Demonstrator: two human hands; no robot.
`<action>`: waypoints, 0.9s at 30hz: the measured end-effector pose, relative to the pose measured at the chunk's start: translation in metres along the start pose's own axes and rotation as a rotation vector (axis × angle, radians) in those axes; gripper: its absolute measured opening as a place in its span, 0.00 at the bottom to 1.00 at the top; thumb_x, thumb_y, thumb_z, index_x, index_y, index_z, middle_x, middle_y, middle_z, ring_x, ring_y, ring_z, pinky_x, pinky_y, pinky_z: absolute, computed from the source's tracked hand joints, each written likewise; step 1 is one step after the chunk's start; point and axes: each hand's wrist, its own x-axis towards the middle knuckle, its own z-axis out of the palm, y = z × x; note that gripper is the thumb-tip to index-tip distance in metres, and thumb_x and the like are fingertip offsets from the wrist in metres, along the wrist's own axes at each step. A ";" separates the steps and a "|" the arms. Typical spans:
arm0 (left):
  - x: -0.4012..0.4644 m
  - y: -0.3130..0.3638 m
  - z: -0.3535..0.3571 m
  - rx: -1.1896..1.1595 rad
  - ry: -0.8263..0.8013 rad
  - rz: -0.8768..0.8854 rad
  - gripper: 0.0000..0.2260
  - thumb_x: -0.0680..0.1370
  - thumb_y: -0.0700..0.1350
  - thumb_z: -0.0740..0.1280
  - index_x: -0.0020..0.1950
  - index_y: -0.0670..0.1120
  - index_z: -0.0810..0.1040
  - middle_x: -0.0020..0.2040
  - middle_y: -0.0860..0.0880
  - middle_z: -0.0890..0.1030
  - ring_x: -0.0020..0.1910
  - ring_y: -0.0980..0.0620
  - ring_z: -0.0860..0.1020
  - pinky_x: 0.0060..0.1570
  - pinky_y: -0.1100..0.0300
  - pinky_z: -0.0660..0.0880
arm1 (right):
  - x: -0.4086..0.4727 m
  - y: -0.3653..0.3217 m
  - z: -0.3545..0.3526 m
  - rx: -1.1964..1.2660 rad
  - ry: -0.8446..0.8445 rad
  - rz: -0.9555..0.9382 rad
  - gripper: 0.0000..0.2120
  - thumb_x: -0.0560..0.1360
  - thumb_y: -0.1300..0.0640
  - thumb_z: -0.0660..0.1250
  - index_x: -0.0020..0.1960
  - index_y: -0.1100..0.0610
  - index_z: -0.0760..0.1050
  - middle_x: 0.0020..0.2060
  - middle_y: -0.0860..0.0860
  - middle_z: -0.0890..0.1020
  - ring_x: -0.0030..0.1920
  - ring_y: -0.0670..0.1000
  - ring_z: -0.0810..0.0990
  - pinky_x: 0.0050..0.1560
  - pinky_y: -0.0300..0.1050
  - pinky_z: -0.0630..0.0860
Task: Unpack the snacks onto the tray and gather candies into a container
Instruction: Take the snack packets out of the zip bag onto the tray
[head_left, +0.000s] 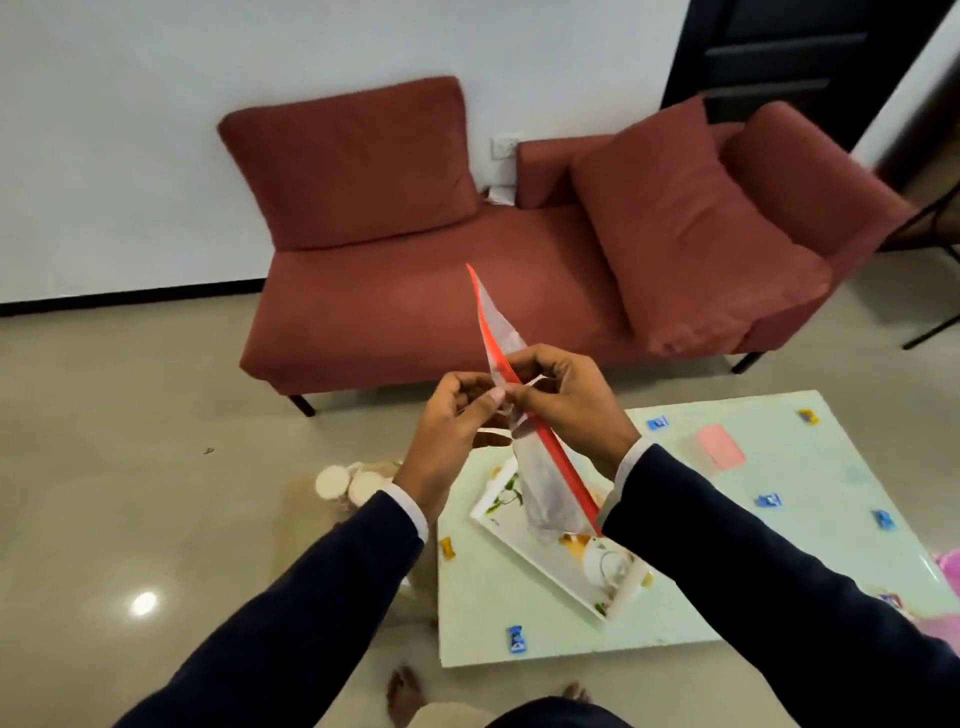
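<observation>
Both hands hold a clear plastic snack bag (540, 467) with a red strip along one edge, raised above the table. My left hand (452, 431) pinches the bag near its middle from the left. My right hand (566, 400) grips the red strip from the right. Under the bag lies a white tray (566, 566) with a flower and teapot print. Wrapped candies are scattered on the pale table (727, 587): a blue candy (516, 639) near the front edge, an orange candy (447, 550) at the left edge, and blue candies (769, 500) to the right. A pink-lidded container (718, 446) sits further back.
A red sofa (467, 291) with cushions stands behind the table against a white wall. White round lids or jars (345, 483) lie on the floor left of the table. A pink object (948, 571) shows at the right edge. My bare feet are at the bottom.
</observation>
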 end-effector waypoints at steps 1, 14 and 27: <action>-0.001 -0.002 0.013 -0.002 0.018 -0.005 0.06 0.83 0.45 0.67 0.58 0.45 0.77 0.49 0.45 0.86 0.47 0.45 0.86 0.44 0.52 0.83 | -0.006 0.004 -0.009 -0.006 0.023 0.022 0.05 0.77 0.60 0.73 0.52 0.53 0.84 0.44 0.52 0.85 0.46 0.58 0.85 0.49 0.59 0.85; 0.002 -0.023 0.087 0.269 -0.091 -0.127 0.09 0.84 0.44 0.65 0.56 0.42 0.84 0.49 0.42 0.86 0.43 0.43 0.87 0.43 0.51 0.85 | -0.057 0.054 -0.070 0.169 0.146 0.232 0.07 0.78 0.59 0.72 0.52 0.62 0.81 0.44 0.57 0.87 0.43 0.56 0.88 0.47 0.56 0.86; 0.020 -0.030 0.067 0.726 -0.064 0.103 0.09 0.82 0.44 0.67 0.53 0.43 0.86 0.47 0.50 0.82 0.46 0.50 0.83 0.45 0.58 0.83 | -0.045 0.061 -0.053 0.367 0.140 0.372 0.10 0.77 0.58 0.72 0.54 0.63 0.77 0.44 0.58 0.88 0.44 0.59 0.88 0.47 0.55 0.86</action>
